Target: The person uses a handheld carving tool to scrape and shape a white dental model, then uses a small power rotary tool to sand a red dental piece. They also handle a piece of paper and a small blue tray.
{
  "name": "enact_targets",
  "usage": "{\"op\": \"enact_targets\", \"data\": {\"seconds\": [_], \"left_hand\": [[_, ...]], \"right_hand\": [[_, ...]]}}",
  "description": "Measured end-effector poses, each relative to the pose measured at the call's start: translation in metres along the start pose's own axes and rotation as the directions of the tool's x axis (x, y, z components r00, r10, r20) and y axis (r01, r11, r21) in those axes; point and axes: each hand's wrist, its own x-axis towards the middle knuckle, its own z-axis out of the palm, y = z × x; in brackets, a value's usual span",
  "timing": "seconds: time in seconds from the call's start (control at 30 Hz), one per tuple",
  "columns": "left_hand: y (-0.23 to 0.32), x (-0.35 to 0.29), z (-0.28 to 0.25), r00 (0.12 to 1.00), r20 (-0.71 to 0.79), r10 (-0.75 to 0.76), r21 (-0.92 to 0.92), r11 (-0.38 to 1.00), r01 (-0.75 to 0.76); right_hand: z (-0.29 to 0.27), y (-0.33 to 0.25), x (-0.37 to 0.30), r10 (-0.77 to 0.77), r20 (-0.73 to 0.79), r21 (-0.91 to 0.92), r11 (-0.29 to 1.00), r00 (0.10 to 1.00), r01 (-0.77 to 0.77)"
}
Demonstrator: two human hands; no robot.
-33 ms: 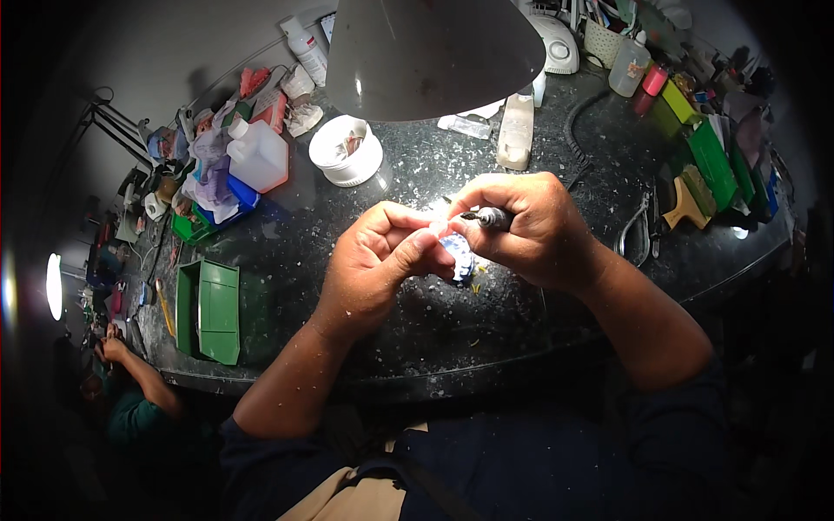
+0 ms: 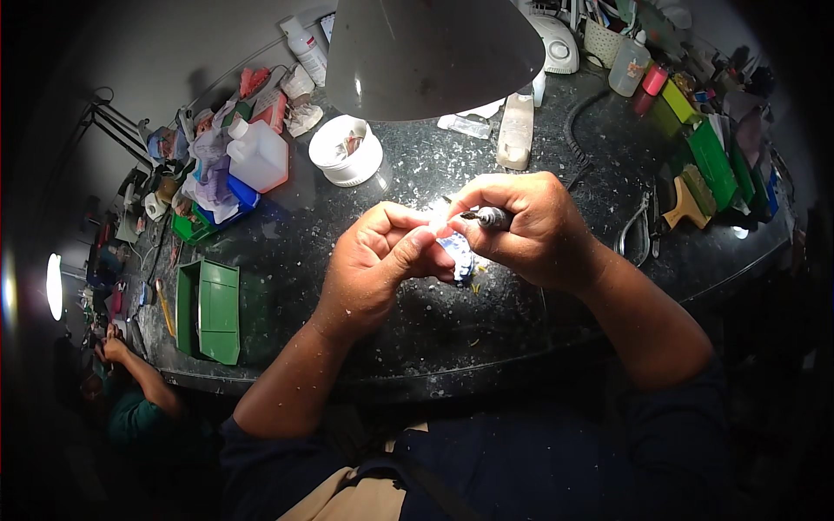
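Green bin (image 2: 219, 304): sat on the dark bench (image 2: 287, 326), left of the hands.
White tub (image 2: 369, 163): stood beyond the left hand (image 2: 369, 260).
Left grip: thumb and fingers were pinched nearly closed on a small pale piece (image 2: 440, 227), its outline lost in glare.
Blue-and-white piece (image 2: 457, 253): showed just beneath the fingertips; whether held or resting, I could not tell.
Rotary handpiece (image 2: 494, 219): pointed left toward the pale piece.
Right hand (image 2: 543, 230): was curled closed around the handpiece.
Pliers (image 2: 638, 230): lay right of both hands.
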Motion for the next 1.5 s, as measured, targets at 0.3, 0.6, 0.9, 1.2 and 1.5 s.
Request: {"op": "enact_targets", "data": {"seconds": [0.3, 0.6, 0.9, 1.2, 1.5], "left_hand": [[0.002, 0.0, 0.003, 0.998, -0.048, -0.044, -0.013, 0.999, 0.043], [0.002, -0.001, 0.004, 0.996, -0.064, -0.062, -0.009, 0.998, 0.062], [0.003, -0.001, 0.001, 0.996, -0.04, -0.082, 0.006, 0.997, 0.082], [0.001, 0.001, 0.007, 0.995, -0.014, 0.094, 0.018, 0.995, -0.094], [0.003, -0.003, 0.004, 0.982, -0.054, 0.18, 0.119, 0.978, -0.173]], "right_hand": [[-0.002, -0.004, -0.001, 0.053, 0.035, 0.034, 0.998, 0.998, -0.054], [-0.003, -0.004, 0.0, 0.053, 0.046, 0.039, 0.998, 0.998, -0.054], [-0.008, -0.012, 0.001, 0.137, 0.068, 0.032, 0.99, 0.988, -0.14], [0.002, -0.002, -0.001, 0.083, 0.002, 0.012, 0.996, 0.997, -0.083], [-0.007, -0.012, 0.001, 0.038, 0.009, -0.129, 0.991, 0.999, -0.036]]}}
